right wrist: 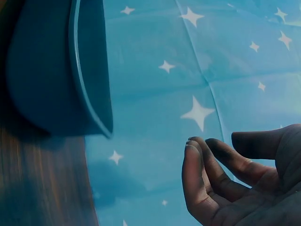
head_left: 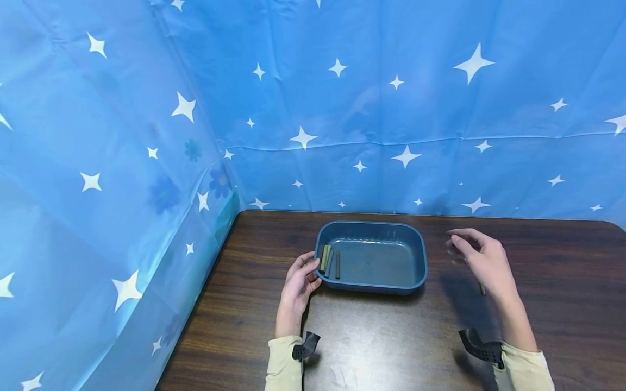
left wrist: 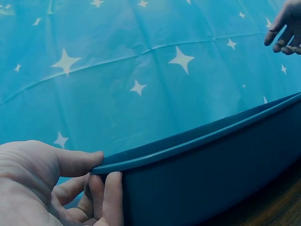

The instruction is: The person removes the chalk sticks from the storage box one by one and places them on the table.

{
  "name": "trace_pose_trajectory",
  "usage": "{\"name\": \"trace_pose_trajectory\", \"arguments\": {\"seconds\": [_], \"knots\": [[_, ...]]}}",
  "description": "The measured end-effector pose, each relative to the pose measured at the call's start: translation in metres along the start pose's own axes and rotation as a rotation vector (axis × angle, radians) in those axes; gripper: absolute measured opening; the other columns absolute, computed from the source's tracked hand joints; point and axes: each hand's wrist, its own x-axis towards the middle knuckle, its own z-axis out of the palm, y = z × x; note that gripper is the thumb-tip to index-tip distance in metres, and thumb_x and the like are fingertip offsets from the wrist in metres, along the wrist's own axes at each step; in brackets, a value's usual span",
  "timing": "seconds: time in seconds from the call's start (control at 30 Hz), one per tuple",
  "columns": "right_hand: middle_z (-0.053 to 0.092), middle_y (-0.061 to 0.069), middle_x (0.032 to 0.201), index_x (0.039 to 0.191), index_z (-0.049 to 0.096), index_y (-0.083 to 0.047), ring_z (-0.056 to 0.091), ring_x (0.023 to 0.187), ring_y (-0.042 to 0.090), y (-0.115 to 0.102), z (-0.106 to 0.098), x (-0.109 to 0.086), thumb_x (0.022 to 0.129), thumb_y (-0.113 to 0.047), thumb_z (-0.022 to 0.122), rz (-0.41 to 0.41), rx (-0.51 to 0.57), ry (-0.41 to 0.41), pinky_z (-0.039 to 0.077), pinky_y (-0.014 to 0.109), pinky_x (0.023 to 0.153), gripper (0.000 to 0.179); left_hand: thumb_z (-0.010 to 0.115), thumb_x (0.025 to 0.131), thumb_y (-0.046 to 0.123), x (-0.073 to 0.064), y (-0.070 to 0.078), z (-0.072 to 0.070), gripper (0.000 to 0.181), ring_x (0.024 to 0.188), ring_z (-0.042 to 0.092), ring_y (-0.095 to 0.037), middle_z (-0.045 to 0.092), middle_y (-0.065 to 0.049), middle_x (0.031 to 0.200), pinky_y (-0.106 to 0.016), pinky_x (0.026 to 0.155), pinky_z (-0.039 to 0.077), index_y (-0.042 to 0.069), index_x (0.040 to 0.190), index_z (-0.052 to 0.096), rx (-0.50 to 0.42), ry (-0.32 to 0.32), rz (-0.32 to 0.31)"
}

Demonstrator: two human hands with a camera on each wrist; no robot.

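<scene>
A blue rectangular plastic basin (head_left: 376,286) with rounded corners sits on the table. My left hand (head_left: 296,285) grips its left rim; in the left wrist view the thumb (left wrist: 80,162) lies on top of the rim with fingers curled beneath. Inside, along the left end, lie several short sticks: olive-green ones (head_left: 325,259), a blue-grey one (head_left: 330,265) and a dark one (head_left: 338,265). To the right of the basin my right hand (head_left: 491,266) hovers above the table, its fingers loosely bent and holding nothing. A small thin stick (head_left: 482,289) shows partly beside the right wrist.
The dark wood-grain table (head_left: 391,336) reaches back to a blue curtain (head_left: 371,108) with white stars, which also hangs along the left side. Black straps (head_left: 481,347) circle both wrists over pale sleeves.
</scene>
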Motion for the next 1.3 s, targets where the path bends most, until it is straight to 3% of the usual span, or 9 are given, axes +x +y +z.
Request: {"name": "trace_pose_trajectory", "arguments": {"seconds": [0.37,0.77,0.97,1.17,1.3], "knots": [[0.065,0.020,0.102,0.124,0.057,0.000,0.065,0.084,0.014,-0.014,0.029,0.006,0.101,-0.030,0.047,-0.005,0.035,-0.056,0.056,0.029,0.068,0.039,0.059,0.091,0.004,0.000,-0.002,-0.002,0.025,0.060,0.052,-0.007,0.055,-0.002,0.082,-0.018,0.051,0.047,0.004,0.116,0.053,0.008,-0.010,0.008],[0.064,0.021,0.102,0.121,0.059,0.000,0.065,0.088,0.035,-0.020,0.069,0.012,0.101,-0.025,0.049,-0.016,0.074,-0.156,0.057,0.042,0.070,0.034,0.055,0.093,0.004,-0.001,0.002,-0.004,0.025,0.060,0.053,-0.007,0.056,-0.005,0.081,-0.020,0.054,0.049,0.000,0.118,0.051,-0.003,-0.043,0.025],[0.065,0.020,0.102,0.120,0.060,0.000,0.064,0.090,0.037,-0.029,0.087,0.015,0.101,-0.024,0.050,-0.016,0.117,-0.210,0.057,0.038,0.070,0.033,0.054,0.092,0.004,-0.002,0.003,-0.005,0.022,0.061,0.053,-0.008,0.057,-0.005,0.078,-0.021,0.054,0.050,0.001,0.115,0.054,-0.014,-0.036,0.020],[0.065,0.018,0.100,0.118,0.061,-0.001,0.065,0.085,0.027,-0.041,0.104,0.019,0.100,-0.021,0.051,-0.026,0.134,-0.251,0.056,0.036,0.069,0.029,0.056,0.093,0.007,-0.003,0.004,-0.003,0.019,0.062,0.052,-0.008,0.057,-0.003,0.078,-0.021,0.055,0.051,0.003,0.111,0.056,-0.022,-0.038,0.012],[0.066,0.018,0.099,0.118,0.062,0.000,0.066,0.087,0.030,-0.043,0.121,0.019,0.100,-0.018,0.051,-0.023,0.139,-0.281,0.057,0.038,0.069,0.027,0.055,0.093,0.007,-0.003,0.004,-0.004,0.017,0.063,0.052,-0.009,0.058,-0.004,0.079,-0.021,0.055,0.051,0.004,0.110,0.057,-0.021,-0.034,0.007]]}}
